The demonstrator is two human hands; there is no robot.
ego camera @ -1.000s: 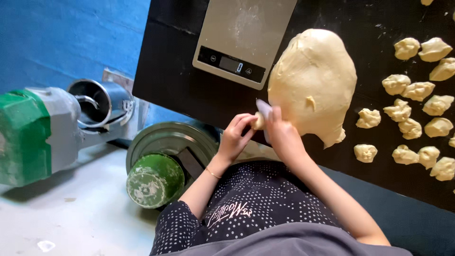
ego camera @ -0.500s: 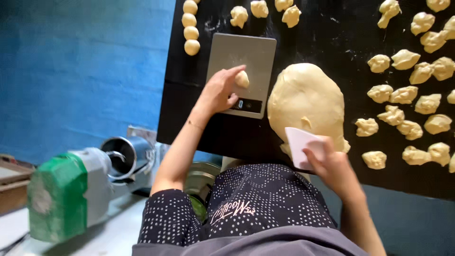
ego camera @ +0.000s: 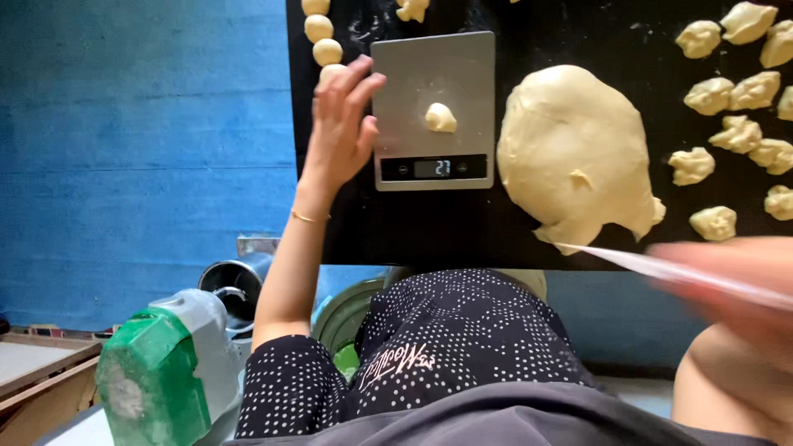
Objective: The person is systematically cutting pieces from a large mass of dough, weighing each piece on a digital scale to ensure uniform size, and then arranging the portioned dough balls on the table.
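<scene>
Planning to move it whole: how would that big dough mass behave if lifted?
The big dough mass would probably sag and stretch: it lies slumped flat with a drooping lower edge. It looks heavy beside the small dough piece on the scale, and likely tacky.

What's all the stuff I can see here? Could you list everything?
Kitchen scale: one, silver, on the black table, display lit.
Small dough piece: one, pale yellow, on the scale.
Big dough mass: one, pale yellow, right of the scale.
Rough dough pieces: about ten, pale yellow, far right.
Dough balls: a column, pale, left of the scale.
Table: one, black.
Machine: one, green and grey, lower left.
Wall: blue.
Scraper: one, white, blurred, in the right hand.
Left hand: open, beside the scale.
Right hand: blurred, holding the scraper.
</scene>
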